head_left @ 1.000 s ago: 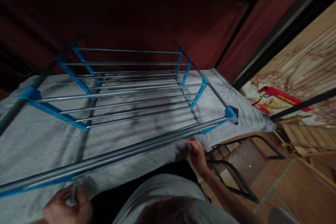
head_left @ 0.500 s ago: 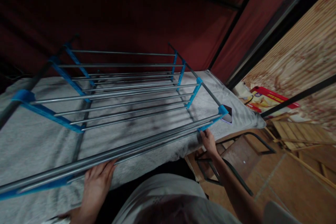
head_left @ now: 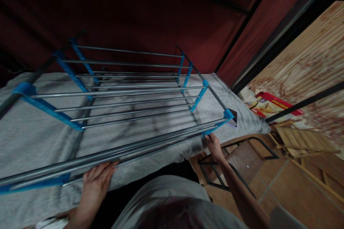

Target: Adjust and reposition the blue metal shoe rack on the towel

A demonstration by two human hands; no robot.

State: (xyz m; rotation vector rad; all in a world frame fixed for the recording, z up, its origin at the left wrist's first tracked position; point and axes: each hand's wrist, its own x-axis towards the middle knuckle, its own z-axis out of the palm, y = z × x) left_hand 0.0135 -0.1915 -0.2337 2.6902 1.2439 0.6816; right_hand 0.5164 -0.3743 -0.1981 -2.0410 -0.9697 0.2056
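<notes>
A shoe rack [head_left: 118, 105] of grey metal tubes and blue plastic brackets lies on its side on a grey blanket [head_left: 161, 157]. My left hand [head_left: 96, 179] is closed on the lowest tube of the nearest row, left of my body, with its fingertips partly hidden behind the tubes. Beside the near right blue bracket [head_left: 228, 114], my right hand [head_left: 213, 145] grips the end of that same near row, thumb and fingers pressed together. The rack's far left end fades into shadow.
A phone [head_left: 233, 118] rests on the blanket beyond the right bracket. To the right are a metal-framed chair [head_left: 245, 161], a folded wooden piece [head_left: 303, 139] and a red and yellow box [head_left: 276, 105]. A dark red wall [head_left: 134, 14] stands behind.
The view has tilted slightly. My left hand has shifted a little to the left, still at the tube. My right hand stays at the bracket end.
</notes>
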